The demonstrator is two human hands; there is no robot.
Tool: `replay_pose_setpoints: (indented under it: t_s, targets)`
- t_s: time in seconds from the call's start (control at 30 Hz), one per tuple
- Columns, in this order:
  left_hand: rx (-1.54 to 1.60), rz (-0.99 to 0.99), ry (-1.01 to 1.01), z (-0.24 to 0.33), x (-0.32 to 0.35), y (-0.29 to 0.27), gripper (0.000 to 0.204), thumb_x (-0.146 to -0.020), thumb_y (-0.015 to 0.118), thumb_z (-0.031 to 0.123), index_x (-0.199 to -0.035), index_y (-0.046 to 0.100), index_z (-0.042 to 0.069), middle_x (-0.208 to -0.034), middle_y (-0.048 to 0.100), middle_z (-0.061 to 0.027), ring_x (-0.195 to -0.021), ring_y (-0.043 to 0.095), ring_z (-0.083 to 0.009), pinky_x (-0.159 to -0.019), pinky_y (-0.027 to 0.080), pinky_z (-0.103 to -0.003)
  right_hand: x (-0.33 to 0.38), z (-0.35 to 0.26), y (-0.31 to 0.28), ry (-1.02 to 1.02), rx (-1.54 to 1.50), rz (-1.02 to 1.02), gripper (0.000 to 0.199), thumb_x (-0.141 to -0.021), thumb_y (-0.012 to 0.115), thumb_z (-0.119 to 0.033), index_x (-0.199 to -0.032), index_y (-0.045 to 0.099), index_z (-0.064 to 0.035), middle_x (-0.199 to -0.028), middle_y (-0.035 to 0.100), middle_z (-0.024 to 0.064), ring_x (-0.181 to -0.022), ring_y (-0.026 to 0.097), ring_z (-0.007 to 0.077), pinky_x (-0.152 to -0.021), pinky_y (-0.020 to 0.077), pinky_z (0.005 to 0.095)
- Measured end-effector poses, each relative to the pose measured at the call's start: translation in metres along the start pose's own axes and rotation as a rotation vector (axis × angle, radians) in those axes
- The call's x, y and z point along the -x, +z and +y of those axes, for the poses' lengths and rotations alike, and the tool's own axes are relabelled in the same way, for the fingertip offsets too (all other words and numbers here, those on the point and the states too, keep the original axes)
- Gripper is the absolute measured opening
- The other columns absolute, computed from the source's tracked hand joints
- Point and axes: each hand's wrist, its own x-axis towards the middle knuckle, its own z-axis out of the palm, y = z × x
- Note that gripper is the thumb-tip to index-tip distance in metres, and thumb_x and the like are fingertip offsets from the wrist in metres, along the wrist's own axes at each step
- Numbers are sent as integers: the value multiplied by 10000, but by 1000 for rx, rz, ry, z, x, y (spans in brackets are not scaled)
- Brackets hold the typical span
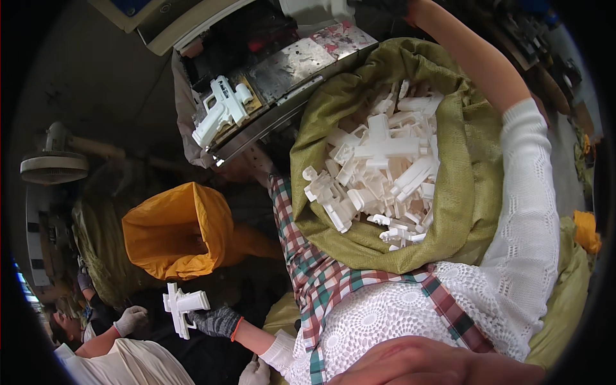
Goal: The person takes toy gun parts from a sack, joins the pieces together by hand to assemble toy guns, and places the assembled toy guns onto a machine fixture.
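Head camera, looking down: the person's left hand [217, 321], in a dark knit glove, is closed around a white plastic part [181, 306] shaped like a cross with a flat plate, holding it out low at the left, just below the open mouth of an orange bag [168, 234]. The part looks light, stiff and smooth-sided, and the glove grips it by its thicker end, which seems the natural place to hold it; the thin arms would be the likeliest to snap.

The right arm, in a white lace sleeve [532, 212], reaches up along the right side toward the machine at the top of the frame; the right hand itself runs out at the upper edge, so whether it grips anything cannot be told.

Between the arms sits a green woven sack [471, 186], its mouth rolled open and heaped with more white parts [378, 173] of the same kind, lying loose and tangled. Above the sack's left side, another white part [221, 109] rests on the metal bed of the machine [301, 64].

At the lower left, another person in white gloves [131, 319] works close by, near the held part. A fan [54, 163] stands at the far left.
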Motion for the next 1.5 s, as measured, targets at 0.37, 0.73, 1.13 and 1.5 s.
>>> replay_pose_setpoints:
  t_s: [0.37,0.73,1.13,1.5]
  targets:
    - [-1685,-1311,-636,153,-341,1,134,-826,603,105,-941,573,43,-784,611,-41,-677,590,-138,-616,489,-258,3,11,41,-167,1583,-467,409,-701,695,-171,-1080,598,-55,-1020,621,123,-912,584,263,-775,486,355]
    - [-1294,-1515,-933,138,-113,125,439,-784,669,323,-1081,526,33,-904,616,-62,-799,597,-161,-691,497,-299,111,108,-1,-94,1713,-874,193,-748,614,-135,-898,648,-19,-868,654,135,-820,618,284,-766,487,372]
    - [-1315,-1657,-772,149,-123,96,416,-752,725,244,-1047,547,10,-922,618,-62,-795,602,-146,-713,494,-287,106,-5,48,127,523,-758,263,-757,639,-76,-1013,646,-16,-1001,654,113,-931,609,230,-848,470,353]
    - [26,-585,136,-18,52,59,185,-867,526,31,-1051,537,13,-974,630,-113,-867,611,-230,-819,506,-348,116,7,74,-305,558,-929,297,-747,670,-42,-1040,639,-4,-1008,659,94,-923,605,159,-859,469,320]
